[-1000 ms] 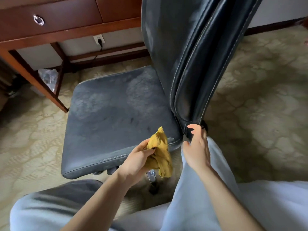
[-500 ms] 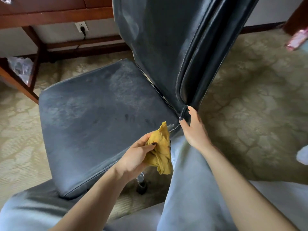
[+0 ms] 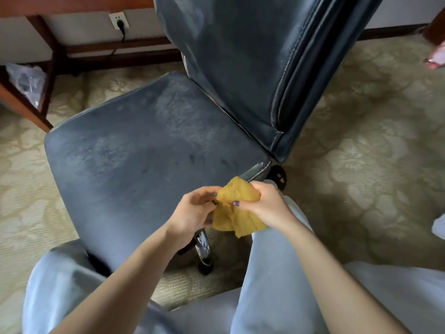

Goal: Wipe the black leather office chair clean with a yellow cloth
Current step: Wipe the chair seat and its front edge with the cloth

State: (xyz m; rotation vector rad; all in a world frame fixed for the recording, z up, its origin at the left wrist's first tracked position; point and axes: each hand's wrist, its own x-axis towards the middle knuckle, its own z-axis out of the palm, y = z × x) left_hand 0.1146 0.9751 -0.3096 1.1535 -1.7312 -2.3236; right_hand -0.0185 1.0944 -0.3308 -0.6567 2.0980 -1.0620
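Observation:
The black leather office chair fills the middle of the head view, its dusty seat (image 3: 134,160) flat in front of me and its backrest (image 3: 240,63) rising at the upper right. A crumpled yellow cloth (image 3: 237,208) hangs just off the seat's near right corner. My left hand (image 3: 192,210) pinches the cloth's left side. My right hand (image 3: 267,203) grips its upper right part. Both hands hold the cloth above the seat edge, apart from the leather.
A wooden desk frame (image 3: 45,68) and a wall socket (image 3: 118,20) stand behind the chair, with a clear plastic bag (image 3: 26,80) at the left. The chair's chrome leg and castor (image 3: 204,247) show under the seat. My grey-trousered knees sit at the bottom. Patterned carpet surrounds everything.
My right hand has left the bottom corner of the backrest and taken hold of the cloth beside my left hand. The view has shifted, showing more of the seat.

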